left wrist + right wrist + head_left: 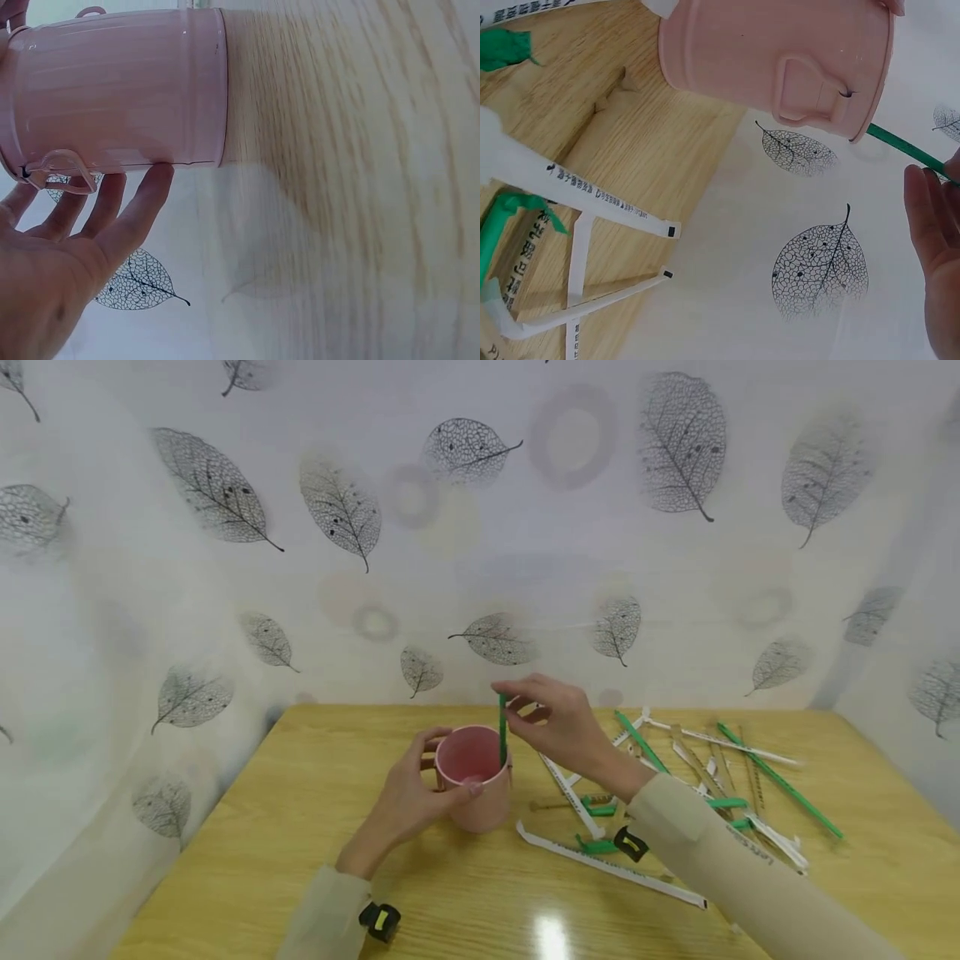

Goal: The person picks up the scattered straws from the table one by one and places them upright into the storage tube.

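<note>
A small pink metal bucket [480, 806] with side handles stands upright on the wooden table. My left hand [412, 797] holds it from the left, thumb near the front rim and fingers around the side; in the left wrist view those fingers [154, 191] touch its wall beside a wire handle. Over the right side of the rim, my right hand [555, 718] pinches the top of a thin green straw [503, 731]. The straw stands nearly vertical, its lower end inside the bucket and hidden in the wrist views.
Right of the bucket, several thin straw-like strips lie in a loose pile: white printed ones [615, 864], brown ones [701, 764] and green ones [783, 781]. Some lie beneath my right forearm. A leaf-patterned curtain [480, 543] hangs behind the wooden table [315, 777].
</note>
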Motion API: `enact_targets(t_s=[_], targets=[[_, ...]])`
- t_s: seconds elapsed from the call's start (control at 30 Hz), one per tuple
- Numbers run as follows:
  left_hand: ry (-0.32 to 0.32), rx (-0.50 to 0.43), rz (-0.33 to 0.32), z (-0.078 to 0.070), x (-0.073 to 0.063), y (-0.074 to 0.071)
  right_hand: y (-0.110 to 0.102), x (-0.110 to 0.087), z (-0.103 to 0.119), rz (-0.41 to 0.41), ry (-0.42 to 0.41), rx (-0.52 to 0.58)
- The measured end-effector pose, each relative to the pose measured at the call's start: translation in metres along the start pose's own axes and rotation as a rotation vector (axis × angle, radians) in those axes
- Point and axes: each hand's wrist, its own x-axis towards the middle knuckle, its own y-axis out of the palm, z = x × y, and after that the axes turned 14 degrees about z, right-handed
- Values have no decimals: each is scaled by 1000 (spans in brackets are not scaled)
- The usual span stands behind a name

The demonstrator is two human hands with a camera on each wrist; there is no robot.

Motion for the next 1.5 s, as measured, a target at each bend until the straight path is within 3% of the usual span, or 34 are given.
enact_targets(t_s=[0.13,0.23,0.43,0.6,0.73,0.9,1.1,1.5], targets=[[5,1,-18,3,-2,-1,-2,-3,0,30,17,-3],[-15,5,-29,4,-4,0,-8,-10,3,81,91,-7],[-30,-27,-37,4,-7,3,-35,-42,2,318,224,-71],[-6,-40,-37,4,-8,2,-51,-80,-7,544,170,-178],[10,-32,-31,4,-8,1,-49,-107,-8,647,94,-280],[14,-24,-27,5,-6,1,-40,-122,-7,688,-8,-481],[10,-73,-20,3,-4,2,-26,-120,-6,682,-137,-681],[2,-64,-41,2,1,5,-17,-115,-3,742,-158,-817]])
